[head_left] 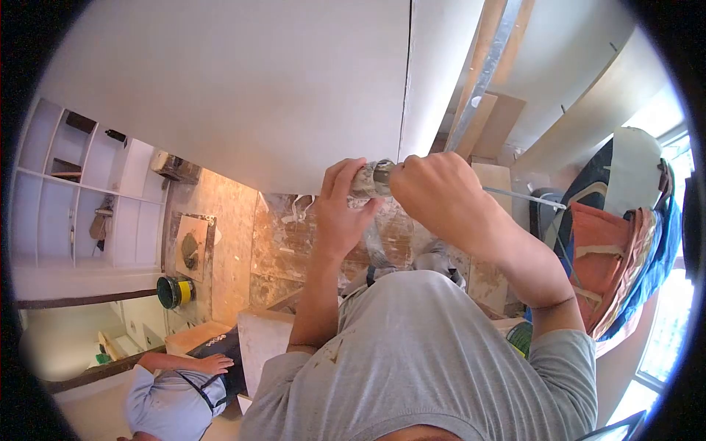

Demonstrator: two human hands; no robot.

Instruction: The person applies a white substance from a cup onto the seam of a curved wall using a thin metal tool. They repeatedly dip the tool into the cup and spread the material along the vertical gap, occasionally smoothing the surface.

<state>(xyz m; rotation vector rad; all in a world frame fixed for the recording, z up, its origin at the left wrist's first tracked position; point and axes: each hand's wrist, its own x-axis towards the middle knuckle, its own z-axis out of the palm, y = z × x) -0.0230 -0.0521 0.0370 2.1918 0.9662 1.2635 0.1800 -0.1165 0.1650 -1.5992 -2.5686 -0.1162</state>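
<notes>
My left hand [343,209] is wrapped round a short, dirty, greyish cylindrical object [365,181] in front of my chest. Against the other end of that object is my right hand [435,187], its fingers curled round a dark part that shows only in a small piece between the hands. Just beyond both hands stands the lower edge of a large pale panel [243,88], with a thin dark seam running up its right side. What my right fingers grip is mostly hidden.
Another person [173,400] in a light shirt is at the lower left. A black and yellow bucket [175,292] stands on the stained floor, near white shelves [92,184]. At right hang orange and blue cloths [607,253]; boards and a long metal bar [485,81] lean behind.
</notes>
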